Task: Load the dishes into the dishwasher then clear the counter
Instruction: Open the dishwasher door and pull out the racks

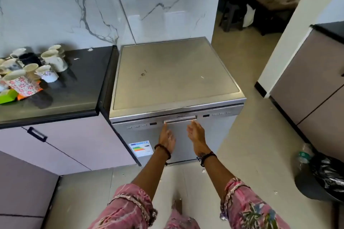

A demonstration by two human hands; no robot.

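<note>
A steel dishwasher (175,72) stands against the marble wall with its door closed. Its recessed handle (179,118) sits in the middle of the control strip. My left hand (166,136) reaches up with straight fingers, the fingertips at the handle's left end. My right hand (195,132) does the same at the handle's right end, palm turned inward. Neither hand holds anything. Several cups and mugs (33,67) are clustered at the far left of the black counter (78,87), among them a pink-flowered mug (20,82).
A green and orange item (8,95) lies at the counter's left edge. A black-lined bin (323,178) with a plastic bottle (303,155) beside it stands on the floor at right. Cabinets flank both sides, with a doorway behind at right.
</note>
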